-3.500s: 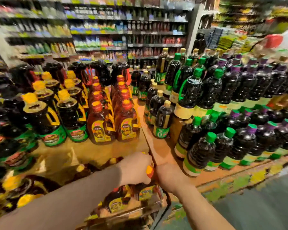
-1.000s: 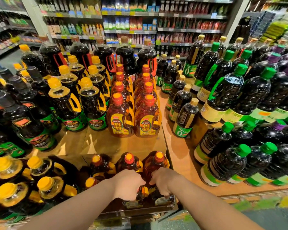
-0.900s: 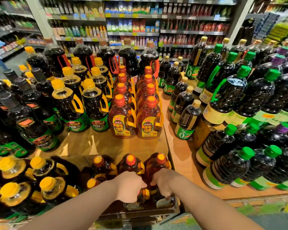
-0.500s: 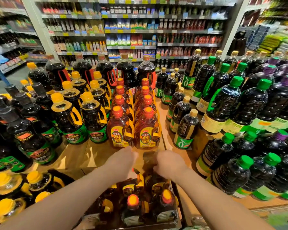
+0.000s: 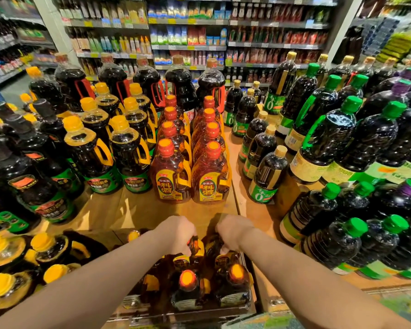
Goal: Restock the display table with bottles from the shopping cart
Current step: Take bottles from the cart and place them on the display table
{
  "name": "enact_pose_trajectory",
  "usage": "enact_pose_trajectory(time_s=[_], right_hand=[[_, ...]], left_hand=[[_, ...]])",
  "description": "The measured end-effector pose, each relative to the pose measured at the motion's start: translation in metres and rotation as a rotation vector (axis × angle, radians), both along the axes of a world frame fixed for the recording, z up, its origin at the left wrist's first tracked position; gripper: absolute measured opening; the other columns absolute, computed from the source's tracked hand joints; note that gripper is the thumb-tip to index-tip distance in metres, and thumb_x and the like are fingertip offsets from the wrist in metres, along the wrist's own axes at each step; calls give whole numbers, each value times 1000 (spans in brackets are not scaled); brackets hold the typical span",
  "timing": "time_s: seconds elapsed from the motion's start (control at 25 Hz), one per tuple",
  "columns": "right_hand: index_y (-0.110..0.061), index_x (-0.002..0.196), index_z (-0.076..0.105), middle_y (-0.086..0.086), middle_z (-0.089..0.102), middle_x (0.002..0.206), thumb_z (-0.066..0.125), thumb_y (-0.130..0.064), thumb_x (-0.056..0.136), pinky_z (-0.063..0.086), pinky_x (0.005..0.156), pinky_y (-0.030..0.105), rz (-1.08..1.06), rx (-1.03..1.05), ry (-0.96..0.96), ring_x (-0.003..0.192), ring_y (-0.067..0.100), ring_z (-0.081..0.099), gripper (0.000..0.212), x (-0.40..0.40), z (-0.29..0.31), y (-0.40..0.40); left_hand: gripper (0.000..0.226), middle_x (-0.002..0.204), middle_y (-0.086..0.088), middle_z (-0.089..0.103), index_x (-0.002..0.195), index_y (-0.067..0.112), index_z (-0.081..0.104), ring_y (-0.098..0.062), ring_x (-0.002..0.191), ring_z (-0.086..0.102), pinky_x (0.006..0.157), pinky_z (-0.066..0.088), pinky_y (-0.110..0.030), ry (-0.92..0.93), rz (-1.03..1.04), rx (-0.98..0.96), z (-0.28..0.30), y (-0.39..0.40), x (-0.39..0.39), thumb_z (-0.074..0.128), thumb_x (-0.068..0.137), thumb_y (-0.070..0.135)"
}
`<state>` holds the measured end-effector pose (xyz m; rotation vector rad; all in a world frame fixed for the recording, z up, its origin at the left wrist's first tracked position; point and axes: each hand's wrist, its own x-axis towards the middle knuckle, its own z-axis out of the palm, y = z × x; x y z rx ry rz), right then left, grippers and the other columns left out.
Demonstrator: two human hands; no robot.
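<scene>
Amber bottles with orange caps are the stock in hand: each hand is curled round one. The left hand (image 5: 176,233) grasps a bottle (image 5: 195,248) at its top, and the right hand (image 5: 234,232) grasps a second bottle (image 5: 211,245) just beside it; both caps are hidden under the fingers. Both bottles hang at the near edge of the table (image 5: 138,210), over the cart (image 5: 252,281), which sits low and near.

To do this step well, I judge, lift both high enough to pass the table's edge, keep them upright, and set them down on the bare wood just near of the two amber rows (image 5: 190,148), one bottle per row, labels facing near like the front pair. Lower them level so they do not knock the front pair over, and let go only once each base sits flat.

Counted: two amber rows stand on the table, four orange caps showing in each. In the cart, two more orange-capped bottles (image 5: 210,279) stand side by side near the camera; others beside them are too dark to count. On the far left stand dark bottles with yellow caps (image 5: 105,138), on the right dark ones with green caps (image 5: 342,134), too many and too overlapped for a sure count
</scene>
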<state>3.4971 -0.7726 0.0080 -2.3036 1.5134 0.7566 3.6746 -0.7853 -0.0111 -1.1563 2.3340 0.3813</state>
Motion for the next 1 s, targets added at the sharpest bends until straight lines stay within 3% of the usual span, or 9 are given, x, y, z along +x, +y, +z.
enact_pose_trajectory(time_s=[0.16,0.28,0.48,0.6,0.76,0.88,1.0], right_hand=[[-7,113,62,12,61,121,65,-23,91,52,91,39,76,8,41,113,29,57,28,3,-6,-3],[-5,115,62,12,61,117,73,-28,84,50,89,37,127,78,72,109,28,57,40,3,1,0],[-5,117,61,10,59,118,71,-18,85,47,89,33,167,127,58,109,26,54,36,2,9,6],[-6,119,61,9,58,119,72,-30,85,44,84,31,189,173,110,111,25,53,43,3,13,-1],[-10,126,58,7,55,128,70,-41,84,44,91,33,128,187,198,118,26,50,54,10,12,1],[-12,128,57,5,58,128,67,-43,85,47,88,30,25,146,248,116,24,54,54,25,23,6],[-11,109,64,8,66,111,57,-26,90,52,78,33,31,-244,-43,101,30,63,26,64,43,14]], left_hand=[[53,132,-6,61,138,18,56,-26,117,56,93,51,-35,51,8,20,3,0,-1,62,88,34],[52,135,-5,59,140,18,54,-25,124,53,98,48,-35,60,-36,50,2,11,-6,60,89,27],[49,136,-2,60,137,19,58,-22,126,52,102,44,-31,140,-23,25,1,16,-3,60,89,27],[59,141,-1,55,144,22,49,-21,128,49,103,42,-34,147,15,0,6,19,-2,61,91,43],[85,151,-10,42,155,13,24,-27,134,43,104,40,-34,260,213,101,22,28,20,63,90,52],[71,137,-12,55,142,5,46,-30,125,51,98,46,-39,329,293,57,43,45,59,64,90,50],[57,111,-10,65,108,10,63,-29,102,59,85,52,-43,134,328,65,44,64,101,65,84,61]])
